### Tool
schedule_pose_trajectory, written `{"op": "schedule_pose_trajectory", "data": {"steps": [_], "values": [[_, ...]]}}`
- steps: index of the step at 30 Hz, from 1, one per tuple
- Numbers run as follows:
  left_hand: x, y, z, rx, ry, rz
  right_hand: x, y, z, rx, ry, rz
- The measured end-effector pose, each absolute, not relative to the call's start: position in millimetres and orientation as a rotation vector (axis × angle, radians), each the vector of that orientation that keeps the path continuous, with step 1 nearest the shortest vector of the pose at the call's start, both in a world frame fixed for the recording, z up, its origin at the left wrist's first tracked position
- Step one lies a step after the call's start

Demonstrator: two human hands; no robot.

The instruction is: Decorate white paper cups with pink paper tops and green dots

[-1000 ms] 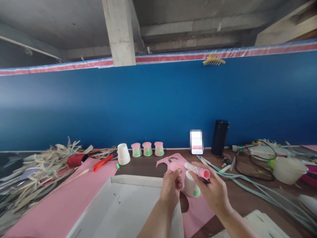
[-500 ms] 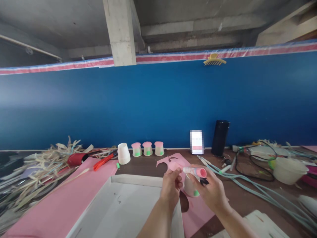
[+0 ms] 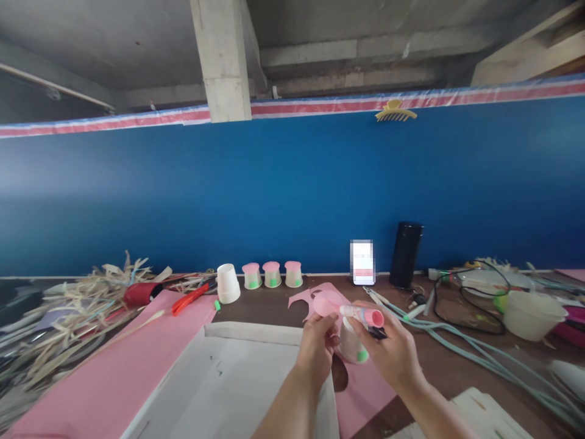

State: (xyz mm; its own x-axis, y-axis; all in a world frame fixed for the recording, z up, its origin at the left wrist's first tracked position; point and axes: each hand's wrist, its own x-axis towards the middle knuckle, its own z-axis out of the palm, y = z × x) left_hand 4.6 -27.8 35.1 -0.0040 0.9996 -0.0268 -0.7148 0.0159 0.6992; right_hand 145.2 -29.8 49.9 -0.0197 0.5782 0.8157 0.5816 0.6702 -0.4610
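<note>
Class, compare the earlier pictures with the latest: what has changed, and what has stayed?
The pink-ended tube in the right hand shifted slightly left, then back right. The pink disc in the left hand seems slightly more exposed. Nothing was grasped or released; the pink-topped cups stayed put.

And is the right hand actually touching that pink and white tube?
Touching. The head view shows the pink and white tube held between the thumb and fingers of the right hand.
</note>
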Motion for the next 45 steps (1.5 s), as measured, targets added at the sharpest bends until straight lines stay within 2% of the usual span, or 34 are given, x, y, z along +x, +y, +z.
{"op": "schedule_pose_trajectory", "data": {"steps": [10,28,45], "values": [[5.6,-31.0,40.8,0.515,0.459,1.453,145.5,-30.0,48.6,-0.899,-1.72,-0.064],[4.2,-26.9,35.8,0.503,0.667,1.489,139.4,-36.4,57.1,-0.868,-1.784,-0.142],[4.0,-26.7,40.0,0.422,0.649,1.486,140.9,-34.5,55.0,-0.879,-1.783,-0.186]]}}
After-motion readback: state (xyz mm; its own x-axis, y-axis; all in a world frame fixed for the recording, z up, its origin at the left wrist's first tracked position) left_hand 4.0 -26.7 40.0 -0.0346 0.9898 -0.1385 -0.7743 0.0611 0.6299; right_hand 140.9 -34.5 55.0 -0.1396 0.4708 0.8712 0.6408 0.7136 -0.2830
